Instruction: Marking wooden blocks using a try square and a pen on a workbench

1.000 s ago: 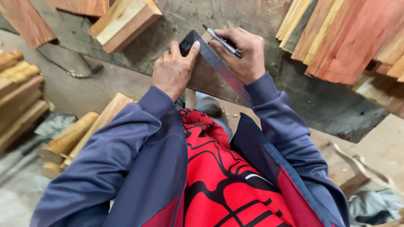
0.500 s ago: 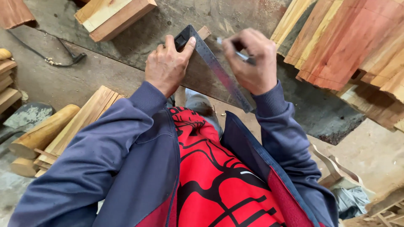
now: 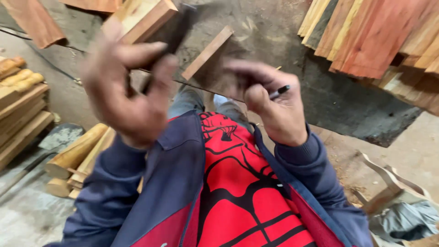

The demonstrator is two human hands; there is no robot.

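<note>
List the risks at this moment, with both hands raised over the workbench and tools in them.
1. The left hand grips a dark tool that is motion-blurred; swung like this, it might hit the wooden block close by.
2. The right hand holds a pen loosely between its fingers, so it could slip out.
3. Round timber pieces lie near the feet, a possible trip hazard.

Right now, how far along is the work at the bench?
Done: cannot tell; any mark on the grey sheet is lost in blur. In hand: the left hand grips a dark flat tool, the right hand a pen, both held clear of the sheet. Left: the wooden strip lies untouched.
</note>
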